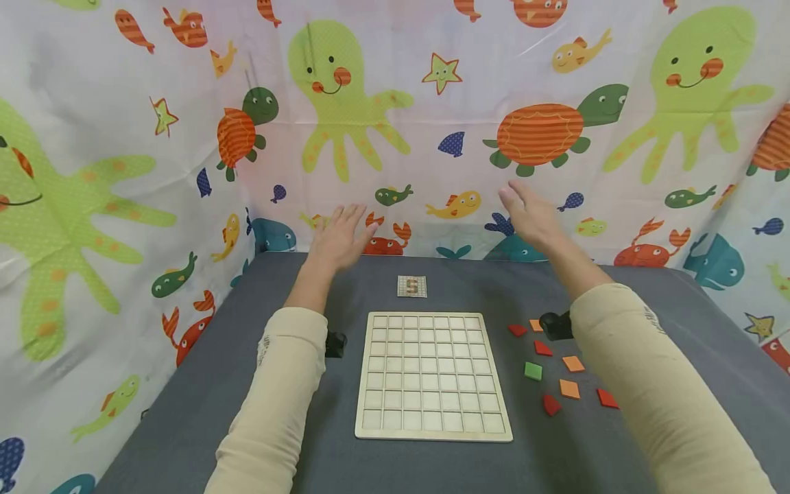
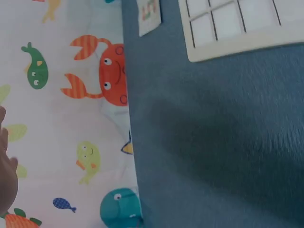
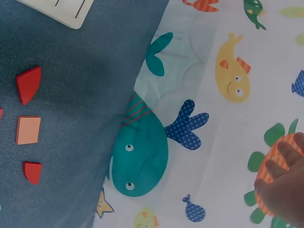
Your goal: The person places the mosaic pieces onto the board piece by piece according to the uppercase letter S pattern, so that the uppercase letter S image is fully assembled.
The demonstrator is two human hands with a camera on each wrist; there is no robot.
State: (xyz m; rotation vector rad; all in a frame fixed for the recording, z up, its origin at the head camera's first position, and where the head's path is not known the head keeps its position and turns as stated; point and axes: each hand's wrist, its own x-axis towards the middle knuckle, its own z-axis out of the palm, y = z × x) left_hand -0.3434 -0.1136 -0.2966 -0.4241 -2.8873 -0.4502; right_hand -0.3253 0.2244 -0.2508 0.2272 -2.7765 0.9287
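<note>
Both hands are raised over the far part of the table and hold nothing. The left hand [image 1: 338,237] has its fingers extended, above the table's back left; its edge also shows in the left wrist view [image 2: 6,171]. Farther right and higher, the right hand [image 1: 529,214] reaches forward with straight fingers in front of the printed curtain. Between the forearms lies a pale wooden grid board [image 1: 434,445] with square cells. Beyond it sits a small card [image 1: 411,286] with a grid and a brownish pattern. Right of the board are a green square tile [image 1: 533,371], orange square tiles [image 1: 569,389] and red rounded tiles [image 1: 551,405].
A white curtain [image 1: 382,62] printed with sea animals hangs behind and along the sides of the grey table [image 1: 204,412]. Dark wrist cameras [image 1: 557,326] sit at both cuffs. The right sleeve [image 1: 654,384] passes over the tile area.
</note>
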